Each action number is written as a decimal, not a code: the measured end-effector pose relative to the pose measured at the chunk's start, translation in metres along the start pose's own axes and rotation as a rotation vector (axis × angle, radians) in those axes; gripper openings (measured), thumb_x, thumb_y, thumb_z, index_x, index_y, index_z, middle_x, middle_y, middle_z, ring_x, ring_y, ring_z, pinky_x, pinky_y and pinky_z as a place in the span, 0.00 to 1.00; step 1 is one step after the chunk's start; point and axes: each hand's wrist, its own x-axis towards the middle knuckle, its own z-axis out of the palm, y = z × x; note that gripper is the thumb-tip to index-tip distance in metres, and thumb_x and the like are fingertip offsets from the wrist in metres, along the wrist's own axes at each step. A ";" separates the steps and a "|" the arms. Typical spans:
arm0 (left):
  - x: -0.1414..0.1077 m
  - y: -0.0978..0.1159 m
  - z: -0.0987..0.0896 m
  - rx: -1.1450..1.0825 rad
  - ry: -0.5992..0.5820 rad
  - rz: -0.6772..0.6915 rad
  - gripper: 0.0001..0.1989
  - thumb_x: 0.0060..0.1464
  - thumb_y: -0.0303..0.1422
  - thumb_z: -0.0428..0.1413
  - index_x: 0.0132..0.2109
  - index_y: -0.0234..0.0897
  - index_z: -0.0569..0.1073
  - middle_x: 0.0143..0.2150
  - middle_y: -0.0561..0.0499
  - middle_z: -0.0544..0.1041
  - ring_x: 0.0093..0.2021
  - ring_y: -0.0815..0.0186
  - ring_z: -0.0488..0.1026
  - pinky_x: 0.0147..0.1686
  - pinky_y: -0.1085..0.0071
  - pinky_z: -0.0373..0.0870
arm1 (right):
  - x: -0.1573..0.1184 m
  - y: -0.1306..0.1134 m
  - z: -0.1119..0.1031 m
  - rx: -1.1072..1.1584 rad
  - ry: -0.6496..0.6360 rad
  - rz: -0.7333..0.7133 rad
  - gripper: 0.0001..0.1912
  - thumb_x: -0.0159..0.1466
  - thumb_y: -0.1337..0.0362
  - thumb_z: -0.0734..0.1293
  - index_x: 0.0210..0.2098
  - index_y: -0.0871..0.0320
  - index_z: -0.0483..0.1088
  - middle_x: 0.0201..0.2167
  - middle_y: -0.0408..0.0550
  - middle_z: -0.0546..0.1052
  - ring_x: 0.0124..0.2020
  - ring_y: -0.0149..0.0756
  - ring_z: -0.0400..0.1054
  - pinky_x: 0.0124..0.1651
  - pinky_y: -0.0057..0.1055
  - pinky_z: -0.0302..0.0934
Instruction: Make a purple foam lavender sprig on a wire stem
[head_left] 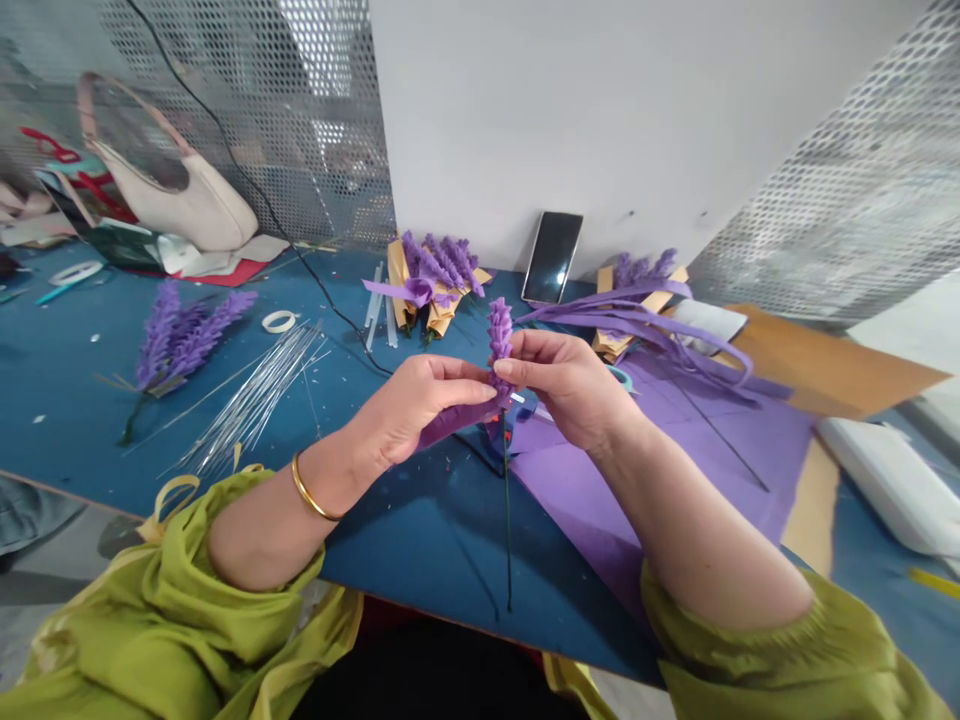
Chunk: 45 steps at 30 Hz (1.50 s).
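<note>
An upright purple flower spike (pixel 500 328) on a thin green stem stands between my two hands above the blue table (pixel 420 540). My left hand (pixel 427 400) pinches the lower left side of the petals, with a purple strip (pixel 450 424) hanging under its fingers. From the right, my right hand (pixel 566 385) closes its thumb and fingertips on the flower just above. The bare stem hangs straight down below both hands. Behind them, partly hidden, is a blue and red object (pixel 499 432) that I cannot make out.
Left lie wires (pixel 259 390), a tape roll (pixel 279 321) and a lavender bunch (pixel 184 335). Wrapped bunches (pixel 442 275), glue sticks (pixel 373 308) and a phone (pixel 553 257) are behind. Purple sheets (pixel 592 490), strips (pixel 675 325) and brown paper (pixel 825 360) are right.
</note>
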 end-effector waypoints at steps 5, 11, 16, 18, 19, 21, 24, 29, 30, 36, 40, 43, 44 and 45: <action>0.000 -0.001 0.000 0.004 0.007 -0.020 0.09 0.45 0.27 0.68 0.37 0.32 0.83 0.35 0.45 0.84 0.36 0.65 0.79 0.47 0.66 0.74 | -0.001 0.001 0.003 0.009 -0.020 0.021 0.13 0.49 0.60 0.79 0.26 0.58 0.74 0.23 0.39 0.73 0.25 0.27 0.64 0.32 0.28 0.60; 0.000 -0.002 0.001 0.109 0.037 0.015 0.08 0.45 0.28 0.69 0.36 0.33 0.83 0.34 0.46 0.83 0.35 0.66 0.78 0.45 0.67 0.73 | -0.002 0.004 0.010 0.032 0.026 0.060 0.14 0.47 0.60 0.80 0.27 0.59 0.74 0.23 0.40 0.73 0.25 0.27 0.64 0.31 0.28 0.60; 0.001 0.001 -0.002 0.123 0.078 0.102 0.08 0.42 0.31 0.70 0.31 0.33 0.82 0.30 0.49 0.81 0.32 0.68 0.76 0.41 0.68 0.70 | 0.000 0.004 0.007 -0.057 0.089 -0.023 0.16 0.56 0.52 0.76 0.34 0.59 0.77 0.27 0.42 0.75 0.28 0.28 0.65 0.35 0.28 0.60; 0.002 0.003 -0.005 0.103 0.097 0.133 0.09 0.42 0.32 0.71 0.32 0.33 0.82 0.31 0.49 0.81 0.33 0.67 0.76 0.42 0.68 0.70 | -0.001 0.003 0.005 -0.103 0.134 -0.026 0.18 0.59 0.49 0.73 0.37 0.59 0.78 0.31 0.45 0.78 0.30 0.29 0.67 0.37 0.29 0.62; 0.002 0.004 -0.007 0.081 0.107 0.143 0.10 0.42 0.32 0.71 0.33 0.33 0.82 0.32 0.49 0.82 0.34 0.67 0.76 0.43 0.68 0.70 | -0.002 0.002 0.004 -0.132 0.144 -0.018 0.19 0.59 0.48 0.73 0.37 0.59 0.78 0.32 0.46 0.79 0.31 0.30 0.68 0.37 0.29 0.62; 0.003 0.007 -0.009 0.025 0.133 0.157 0.11 0.41 0.32 0.71 0.35 0.34 0.83 0.34 0.49 0.82 0.36 0.66 0.77 0.46 0.68 0.70 | -0.009 0.001 0.003 -0.198 0.124 0.010 0.19 0.60 0.47 0.72 0.36 0.59 0.78 0.32 0.48 0.80 0.31 0.31 0.70 0.37 0.30 0.63; 0.002 0.011 -0.011 -0.033 0.178 0.168 0.12 0.39 0.31 0.72 0.35 0.34 0.83 0.33 0.50 0.82 0.36 0.67 0.77 0.46 0.69 0.70 | -0.023 0.001 0.007 -0.271 0.063 0.032 0.19 0.61 0.48 0.71 0.35 0.58 0.77 0.31 0.49 0.80 0.31 0.33 0.71 0.37 0.32 0.64; 0.000 0.009 -0.009 -0.076 0.196 0.148 0.13 0.37 0.31 0.73 0.34 0.35 0.83 0.32 0.51 0.82 0.34 0.69 0.76 0.45 0.70 0.70 | -0.041 0.008 0.019 -0.363 0.109 0.019 0.13 0.57 0.55 0.74 0.34 0.57 0.76 0.27 0.45 0.78 0.30 0.35 0.69 0.36 0.34 0.63; -0.001 0.008 -0.009 -0.084 0.191 0.145 0.13 0.37 0.30 0.73 0.34 0.35 0.83 0.32 0.51 0.82 0.34 0.70 0.76 0.45 0.71 0.70 | -0.042 0.010 0.021 -0.366 0.123 0.016 0.12 0.56 0.55 0.74 0.33 0.57 0.76 0.27 0.44 0.77 0.29 0.35 0.68 0.35 0.34 0.62; -0.004 0.006 -0.010 -0.137 0.139 0.100 0.12 0.39 0.32 0.73 0.35 0.35 0.84 0.33 0.51 0.82 0.35 0.71 0.75 0.42 0.75 0.69 | -0.043 0.016 0.026 -0.302 0.160 -0.010 0.10 0.54 0.57 0.75 0.28 0.57 0.75 0.24 0.42 0.74 0.27 0.34 0.65 0.33 0.34 0.58; -0.006 0.008 -0.015 -0.094 0.117 0.079 0.14 0.45 0.37 0.71 0.38 0.35 0.85 0.33 0.50 0.82 0.33 0.71 0.74 0.35 0.77 0.66 | -0.044 0.015 0.023 -0.256 0.192 -0.013 0.11 0.54 0.57 0.75 0.28 0.57 0.76 0.24 0.44 0.75 0.27 0.34 0.66 0.33 0.35 0.59; -0.006 0.009 -0.018 -0.035 0.121 0.077 0.13 0.44 0.35 0.70 0.39 0.36 0.85 0.34 0.50 0.82 0.33 0.71 0.73 0.35 0.76 0.66 | -0.044 0.016 0.022 -0.261 0.192 -0.010 0.11 0.54 0.56 0.75 0.28 0.58 0.77 0.24 0.44 0.75 0.27 0.34 0.65 0.33 0.34 0.58; -0.006 0.009 -0.019 -0.007 0.130 0.076 0.13 0.44 0.34 0.70 0.39 0.36 0.85 0.34 0.50 0.82 0.33 0.70 0.73 0.35 0.75 0.66 | -0.044 0.017 0.022 -0.271 0.189 -0.012 0.11 0.54 0.56 0.75 0.28 0.58 0.77 0.24 0.44 0.75 0.27 0.34 0.65 0.33 0.34 0.58; -0.006 0.008 -0.019 0.023 0.140 0.078 0.12 0.43 0.33 0.70 0.38 0.36 0.85 0.34 0.50 0.82 0.33 0.70 0.73 0.36 0.75 0.66 | -0.044 0.018 0.021 -0.284 0.184 -0.015 0.11 0.54 0.56 0.75 0.28 0.58 0.77 0.24 0.44 0.74 0.27 0.33 0.65 0.33 0.34 0.58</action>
